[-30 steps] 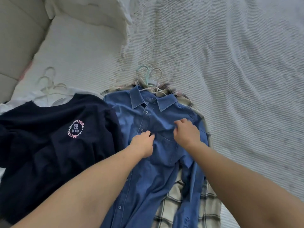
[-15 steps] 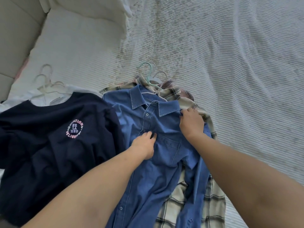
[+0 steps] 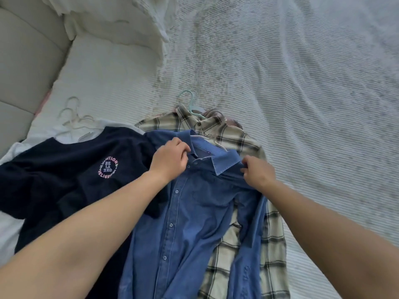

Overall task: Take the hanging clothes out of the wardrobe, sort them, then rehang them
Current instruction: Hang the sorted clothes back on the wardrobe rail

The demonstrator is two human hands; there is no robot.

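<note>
Denim shirt (image 3: 194, 212) lies collar-up on the bed (image 3: 302, 104), its long axis running twelve to six, atop a plaid shirt (image 3: 233, 134). Left hand (image 3: 170, 160) pinches the collar at eleven o'clock; right hand (image 3: 257, 171) grips the shoulder at one. Both sit equally near the neckline between them.

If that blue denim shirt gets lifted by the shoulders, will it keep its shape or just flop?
Probably flop: the blue denim shirt already creases and bunches where the left hand and right hand grip it. Its sleeve lies crumpled over the plaid shirt, so it would likely dangle. The collar looks stiffer and may hold its fold.
</note>
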